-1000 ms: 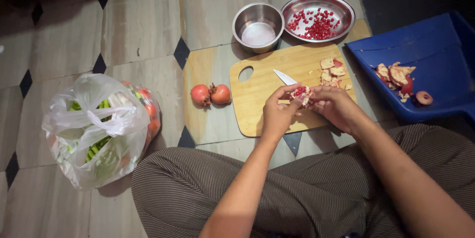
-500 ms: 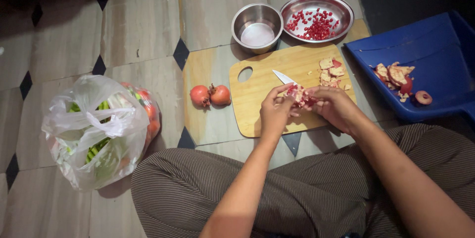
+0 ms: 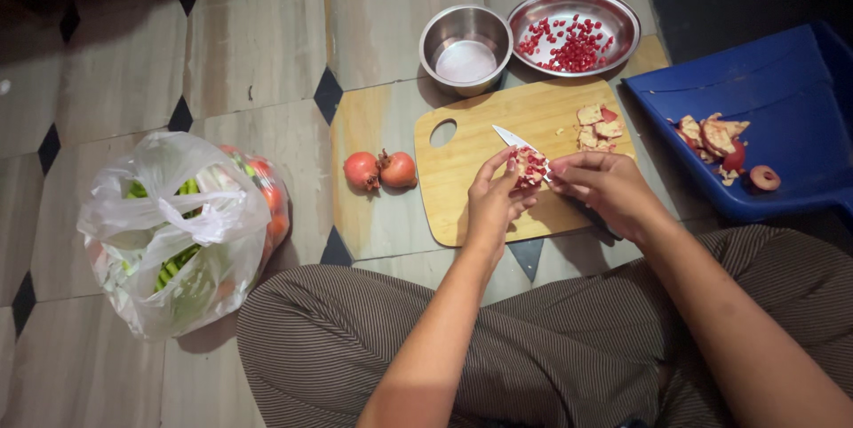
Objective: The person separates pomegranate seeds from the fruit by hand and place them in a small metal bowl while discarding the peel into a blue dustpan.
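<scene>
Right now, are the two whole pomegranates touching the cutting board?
Apart. The head view shows a strip of bare floor tile between the two whole pomegranates and the left edge of the cutting board.

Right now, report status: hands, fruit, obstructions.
Both hands on pomegranate piece: left hand, right hand. Held above cutting board. Knife lies just behind it.

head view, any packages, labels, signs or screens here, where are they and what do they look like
Plastic bag: on the floor tiles at the far left, beside the person's knee; clear whitish, knotted at the top, bulging, with green and red-orange produce showing through.
No labels, signs or screens show.
</scene>
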